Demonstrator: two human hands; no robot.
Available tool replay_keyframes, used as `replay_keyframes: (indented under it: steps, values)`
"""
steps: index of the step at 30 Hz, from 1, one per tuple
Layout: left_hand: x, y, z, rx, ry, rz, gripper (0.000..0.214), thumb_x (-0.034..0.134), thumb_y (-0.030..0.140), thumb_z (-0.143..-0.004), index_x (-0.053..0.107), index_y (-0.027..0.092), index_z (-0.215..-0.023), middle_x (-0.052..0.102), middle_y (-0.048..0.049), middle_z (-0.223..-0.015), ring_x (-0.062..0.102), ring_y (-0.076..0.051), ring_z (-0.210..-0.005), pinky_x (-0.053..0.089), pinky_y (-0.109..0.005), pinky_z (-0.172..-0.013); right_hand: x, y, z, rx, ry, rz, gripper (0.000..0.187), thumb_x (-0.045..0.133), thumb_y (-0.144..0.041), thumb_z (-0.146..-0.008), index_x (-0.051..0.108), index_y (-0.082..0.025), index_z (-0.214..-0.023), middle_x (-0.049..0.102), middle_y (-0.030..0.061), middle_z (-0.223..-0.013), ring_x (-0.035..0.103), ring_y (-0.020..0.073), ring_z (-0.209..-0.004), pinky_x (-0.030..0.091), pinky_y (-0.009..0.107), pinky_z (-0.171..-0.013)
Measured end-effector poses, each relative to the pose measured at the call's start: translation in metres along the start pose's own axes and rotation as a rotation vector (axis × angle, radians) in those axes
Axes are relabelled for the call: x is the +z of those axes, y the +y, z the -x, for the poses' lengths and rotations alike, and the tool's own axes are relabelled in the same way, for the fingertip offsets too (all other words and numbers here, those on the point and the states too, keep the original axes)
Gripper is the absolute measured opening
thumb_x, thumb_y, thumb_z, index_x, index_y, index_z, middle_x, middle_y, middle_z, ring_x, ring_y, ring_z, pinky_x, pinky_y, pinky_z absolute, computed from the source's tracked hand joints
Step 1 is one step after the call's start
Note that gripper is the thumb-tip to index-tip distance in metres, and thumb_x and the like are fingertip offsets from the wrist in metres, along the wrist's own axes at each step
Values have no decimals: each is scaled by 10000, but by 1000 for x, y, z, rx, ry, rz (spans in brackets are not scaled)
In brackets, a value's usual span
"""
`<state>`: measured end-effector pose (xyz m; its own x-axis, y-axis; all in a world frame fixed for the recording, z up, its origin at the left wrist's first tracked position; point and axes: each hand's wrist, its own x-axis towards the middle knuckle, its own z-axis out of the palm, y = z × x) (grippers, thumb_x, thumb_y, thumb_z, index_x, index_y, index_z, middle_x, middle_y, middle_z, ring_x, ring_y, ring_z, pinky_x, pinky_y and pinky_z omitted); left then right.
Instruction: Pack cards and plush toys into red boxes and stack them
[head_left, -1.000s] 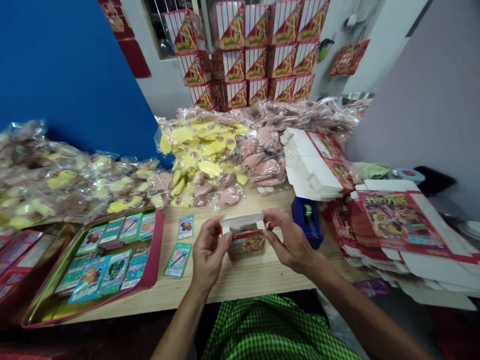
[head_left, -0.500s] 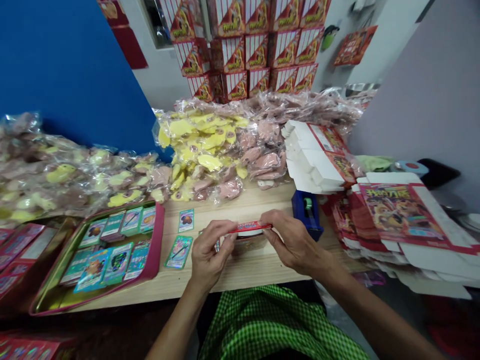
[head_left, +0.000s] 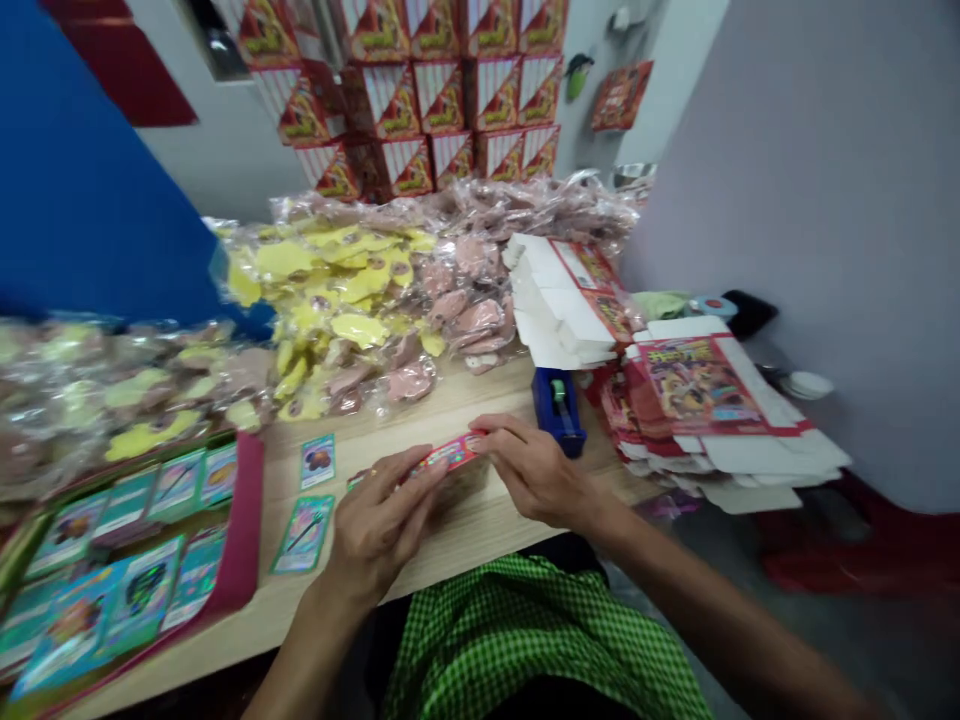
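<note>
Both my hands are at a small red printed box (head_left: 452, 455) held above the wooden table. My right hand (head_left: 525, 470) pinches its right end between thumb and fingers. My left hand (head_left: 386, 515) is closed over the left end, with its fingers lying across the box and covering part of it. Left of my hands, two loose cards lie on the table: a card with a brown picture (head_left: 318, 460) and a green-edged card with a dark stick (head_left: 304, 534). Some coloured edge shows behind my left fingers, too hidden to name.
A pink-rimmed tin (head_left: 244, 530) with stacks of cards stands at left. Bagged yellow and pink pieces (head_left: 337, 290) are heaped at the back. A blue tape dispenser (head_left: 559, 415) stands right of my hands, beside flattened printed cartons (head_left: 705, 390) and white folded boxes (head_left: 559, 310).
The view has swung, so the surroundings appear farther left. The small red box has turned from its narrow, edge-on look to a slant, showing more printed surface; my left hand now covers its left end.
</note>
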<state>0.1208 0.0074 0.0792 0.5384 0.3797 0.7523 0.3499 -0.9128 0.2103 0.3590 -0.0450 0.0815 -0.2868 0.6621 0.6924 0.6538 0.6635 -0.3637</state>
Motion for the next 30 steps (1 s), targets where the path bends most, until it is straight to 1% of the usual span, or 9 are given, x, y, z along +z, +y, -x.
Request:
replay_keyframes:
  steps: [3, 6, 8, 10, 15, 19, 23, 27, 30]
  values:
    - [11, 2, -5, -74, 98, -1, 354, 696, 125, -908, 724, 289, -1220, 759, -48, -1126, 752, -189, -928, 632, -291, -797, -14, 14, 26, 474, 198, 52, 279, 490, -59, -886, 601, -199, -1101, 647, 144, -1178, 617, 272, -1168, 542, 457, -994]
    - [22, 3, -7, -121, 134, 30, 282, 709, 143, -905, 746, 257, -1160, 752, -43, -1097, 744, -178, -916, 616, -277, -815, -26, 38, 57, 949, 304, 103, 150, 590, -120, -792, 646, -192, -911, 683, 113, -962, 677, 265, -942, 578, 404, -862]
    - [27, 5, -9, -118, 116, 49, 244, 708, 145, -908, 748, 226, -1134, 743, -54, -1094, 740, -173, -915, 615, -274, -818, -28, 52, 69, 1088, 266, 40, 44, 599, -177, -804, 628, -201, -781, 669, 63, -764, 689, 225, -718, 576, 323, -652]
    - [29, 7, -11, -119, 98, 69, 235, 703, 134, -910, 742, 208, -1130, 731, -62, -1094, 737, -167, -910, 621, -264, -794, -27, 60, 71, 1144, 229, -44, 125, 559, -242, -853, 603, -208, -742, 643, 24, -653, 654, 190, -537, 507, 269, -477]
    - [28, 9, -11, -112, 75, 70, 250, 692, 129, -916, 726, 216, -1147, 721, -65, -1100, 735, -167, -903, 634, -266, -749, -25, 59, 62, 1158, 261, -127, 151, 513, -333, -874, 564, -220, -787, 639, -3, -683, 672, 181, -568, 516, 256, -488]
    - [28, 10, -8, -111, 64, 52, 253, 684, 138, -925, 721, 227, -1160, 722, -71, -1116, 738, -179, -925, 638, -288, -777, -19, 58, 77, 1103, 325, -14, 182, 549, -326, -775, 525, -228, -625, 612, 17, -689, 625, 189, -650, 513, 292, -607]
    - [29, 14, -8, -97, 68, 46, 254, 674, 112, -921, 718, 210, -1151, 720, -91, -1130, 738, -191, -962, 634, -304, -826, -12, 55, 94, 1040, 385, 102, 204, 559, -329, -712, 491, -250, -536, 553, 15, -653, 552, 201, -641, 464, 306, -602]
    - [30, 22, -13, -90, 76, 31, 211, 682, 112, -911, 698, 184, -1108, 729, -112, -1138, 744, -202, -974, 637, -305, -817, -22, 26, 82, 920, 405, 125, 162, 576, -307, -790, 550, -241, -644, 646, 68, -820, 615, 236, -776, 482, 336, -668]
    - [31, 25, -17, -73, 88, 18, 158, 660, 115, -924, 691, 171, -1069, 756, -112, -1084, 755, -193, -932, 635, -289, -800, -28, -8, 55, 797, 267, -35, 153, 571, -272, -901, 605, -229, -759, 647, 21, -735, 607, 186, -661, 452, 297, -606]
